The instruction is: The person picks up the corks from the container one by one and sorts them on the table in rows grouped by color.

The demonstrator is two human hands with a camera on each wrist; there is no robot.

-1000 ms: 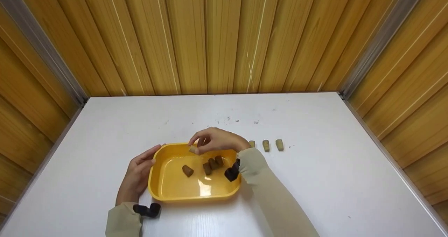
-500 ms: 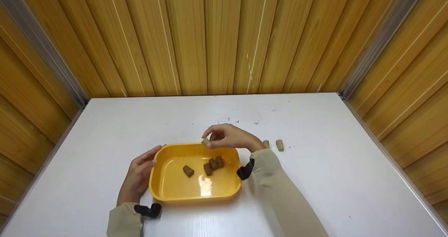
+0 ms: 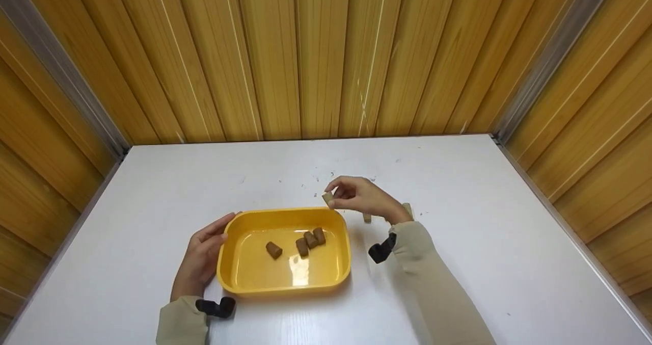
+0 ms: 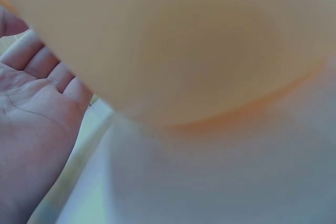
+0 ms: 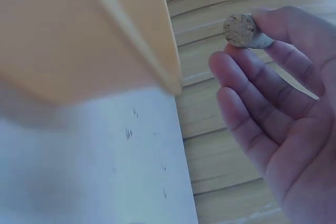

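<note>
Between thumb and index finger, my right hand [image 3: 367, 197] pinches a pale cork [image 3: 327, 198] just past the tray's back right corner. The cork's speckled round end [image 5: 240, 30] faces the right wrist camera. My left hand [image 3: 202, 250] rests against the outer left side of a yellow plastic tray [image 3: 283, 287], its fingers fairly straight. In the left wrist view the tray wall [image 4: 210, 51] hides part of the fingers. Inside the tray, a lone brown cork [image 3: 274, 250] lies left of a small row of brown corks [image 3: 310, 240].
Pale corks stand on the white table [image 3: 509, 263] near the right hand: one cork [image 3: 367, 217] below the palm, another cork [image 3: 407, 210] partly behind the wrist. Dark specks dot the table behind the tray. Yellow wood-look panels [image 3: 326, 54] enclose the back and sides.
The right hand has moved right with the pale cork, from over the tray's back rim to past its back right corner. The left hand and the tray have stayed in place.
</note>
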